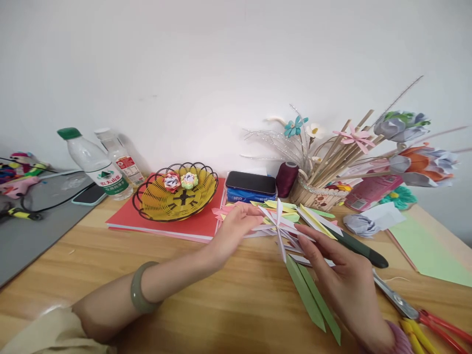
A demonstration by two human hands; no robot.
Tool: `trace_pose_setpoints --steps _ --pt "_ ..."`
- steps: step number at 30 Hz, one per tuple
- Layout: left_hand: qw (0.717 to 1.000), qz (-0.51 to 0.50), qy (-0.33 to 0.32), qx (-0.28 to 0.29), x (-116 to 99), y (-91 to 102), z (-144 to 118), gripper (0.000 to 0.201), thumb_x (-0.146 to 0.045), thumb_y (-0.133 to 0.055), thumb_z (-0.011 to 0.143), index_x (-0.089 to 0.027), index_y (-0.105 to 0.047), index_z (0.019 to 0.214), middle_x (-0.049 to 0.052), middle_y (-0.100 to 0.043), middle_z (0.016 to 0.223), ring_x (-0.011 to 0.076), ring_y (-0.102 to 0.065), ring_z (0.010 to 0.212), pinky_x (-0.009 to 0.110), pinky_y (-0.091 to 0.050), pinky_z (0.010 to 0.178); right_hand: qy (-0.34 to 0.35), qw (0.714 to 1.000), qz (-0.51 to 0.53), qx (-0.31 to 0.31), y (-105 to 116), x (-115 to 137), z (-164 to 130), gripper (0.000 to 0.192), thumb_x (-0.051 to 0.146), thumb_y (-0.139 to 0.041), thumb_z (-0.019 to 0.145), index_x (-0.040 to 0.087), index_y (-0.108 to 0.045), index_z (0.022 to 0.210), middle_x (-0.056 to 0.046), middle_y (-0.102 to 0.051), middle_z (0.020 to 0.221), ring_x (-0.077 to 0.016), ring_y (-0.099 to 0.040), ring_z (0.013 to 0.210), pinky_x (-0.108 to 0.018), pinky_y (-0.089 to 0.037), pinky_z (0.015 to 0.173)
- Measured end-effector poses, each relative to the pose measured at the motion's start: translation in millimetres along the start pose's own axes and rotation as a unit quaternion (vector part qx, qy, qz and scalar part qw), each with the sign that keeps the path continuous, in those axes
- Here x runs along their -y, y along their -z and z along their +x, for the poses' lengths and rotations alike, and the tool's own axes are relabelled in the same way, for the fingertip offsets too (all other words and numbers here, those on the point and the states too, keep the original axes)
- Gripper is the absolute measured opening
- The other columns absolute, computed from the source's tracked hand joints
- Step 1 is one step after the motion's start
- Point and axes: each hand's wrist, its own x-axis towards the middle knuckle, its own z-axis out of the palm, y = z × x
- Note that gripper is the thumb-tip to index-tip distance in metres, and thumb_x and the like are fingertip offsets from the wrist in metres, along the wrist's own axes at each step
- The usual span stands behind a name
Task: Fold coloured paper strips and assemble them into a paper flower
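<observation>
A pale lavender folded-paper flower (279,221) with narrow pointed petals is held up over the table between my two hands. My left hand (236,223), with a green bangle on its wrist, reaches in from the left, its fingers closed at the upper left petal. From the right, my right hand (341,275) pinches a petal between thumb and fingers. Beneath and behind lie folded paper strips in white, yellow and pink, partly hidden by the flower and hands. Two green paper strips (311,297) lie on the wood just below the flower.
A yellow basket (175,216) rests on red paper (121,216). Behind my hands stand a phone (250,182), a thread spool (286,179) and a craft-flower pot (313,196). Red-handled scissors (400,302) lie at right; bottles (96,162) stand at left.
</observation>
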Motion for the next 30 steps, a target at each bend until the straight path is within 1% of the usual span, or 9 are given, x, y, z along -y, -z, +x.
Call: trace_pose_setpoints --steps 1,3,6,10,14,18,21,25,30 --pt "0.997 0.068 -0.038 -0.019 1.5 -1.0 -2.7 0.024 -0.031 -0.059 0.071 -0.015 -0.051 0.088 0.007 -0.058 0.101 0.0196 -0.053 0.098 0.037 -0.040 0.089 0.011 1.000 -0.012 -0.009 -0.2 1.4 -0.2 0.027 0.034 -0.050 0.082 0.019 -0.064 0.101 -0.004 -0.070 0.093 -0.0187 -0.067 0.074 -0.027 -0.055 0.062" --pt "0.974 0.209 -0.085 -0.010 3.9 -2.9 -8.3 0.037 -0.037 -0.064 0.067 -0.017 -0.049 0.094 0.007 -0.055 0.106 0.0212 -0.051 0.101 0.037 -0.038 0.089 0.036 0.999 -0.018 -0.012 -0.7 4.1 -1.0 0.028 0.033 -0.049 0.083 0.018 -0.065 0.100 -0.005 -0.070 0.093 -0.0193 -0.067 0.076 -0.028 -0.055 0.064" --pt "0.931 0.349 -0.106 -0.012 5.1 -4.0 -12.9 0.049 -0.040 -0.068 0.062 -0.020 -0.049 0.101 0.006 -0.056 0.106 0.0233 -0.051 0.098 0.038 -0.040 0.084 0.071 0.997 -0.010 0.012 -1.9 5.7 -3.2 0.027 0.030 -0.047 0.084 0.018 -0.063 0.103 -0.005 -0.070 0.094 -0.0196 -0.067 0.079 -0.028 -0.056 0.065" --pt "0.906 0.400 -0.141 -0.002 6.4 -1.5 -10.5 0.020 -0.029 -0.055 0.075 -0.021 -0.052 0.094 0.001 -0.062 0.097 0.0183 -0.056 0.090 0.032 -0.043 0.080 0.122 0.989 -0.078 0.006 -4.0 3.0 -3.8 0.026 0.026 -0.048 0.083 0.017 -0.059 0.106 -0.007 -0.069 0.094 -0.0200 -0.066 0.080 -0.031 -0.055 0.067" --pt "0.847 0.489 -0.207 0.029 10.6 1.3 -8.8 0.017 -0.023 -0.050 0.078 -0.021 -0.055 0.094 0.002 -0.064 0.094 0.0182 -0.058 0.087 0.031 -0.045 0.077 0.217 0.950 -0.221 -0.045 -5.9 1.0 0.9 0.043 0.028 -0.052 0.080 0.014 -0.047 0.120 -0.016 -0.055 0.113 -0.0281 -0.053 0.102 -0.044 -0.049 0.077" --pt "0.780 0.535 -0.321 0.052 13.4 3.4 -8.2 0.016 -0.020 -0.045 0.082 -0.016 -0.057 0.091 0.006 -0.066 0.089 0.0187 -0.057 0.089 0.033 -0.045 0.078 0.299 0.929 -0.217 0.018 -4.8 1.6 4.3 0.033 0.021 -0.051 0.081 0.013 -0.050 0.113 -0.013 -0.058 0.106 -0.0265 -0.049 0.105 -0.045 -0.043 0.086" --pt "0.742 0.553 -0.374 0.068 14.1 5.1 -6.4 0.019 -0.019 -0.040 0.084 -0.014 -0.058 0.087 0.008 -0.066 0.084 0.0186 -0.057 0.085 0.032 -0.047 0.075 0.287 0.934 -0.205 0.057 -3.1 3.7 3.7 0.020 0.019 -0.049 0.082 0.014 -0.056 0.100 -0.010 -0.061 0.091 -0.0236 -0.053 0.090 -0.041 -0.046 0.077" --pt "0.706 0.603 -0.356 0.101 13.4 5.6 -7.6 0.023 -0.020 -0.035 0.086 -0.013 -0.056 0.087 0.009 -0.064 0.079 0.0189 -0.058 0.077 0.031 -0.047 0.068 0.245 0.937 -0.211 0.129 -1.8 7.3 1.1 0.017 0.018 -0.040 0.085 0.015 -0.057 0.089 -0.010 -0.058 0.086 -0.0229 -0.053 0.081 -0.040 -0.047 0.068" --pt "0.708 0.659 -0.224 0.122 4.8 0.7 -15.0 0.023 -0.026 -0.037 0.086 -0.013 -0.051 0.099 0.009 -0.065 0.084 0.0212 -0.059 0.077 0.034 -0.046 0.067 0.257 0.932 -0.217 0.137 -2.2 7.5 -2.3 0.027 0.014 -0.031 0.087 0.013 -0.053 0.102 -0.015 -0.056 0.109 -0.0223 -0.056 0.095 -0.037 -0.048 0.076"
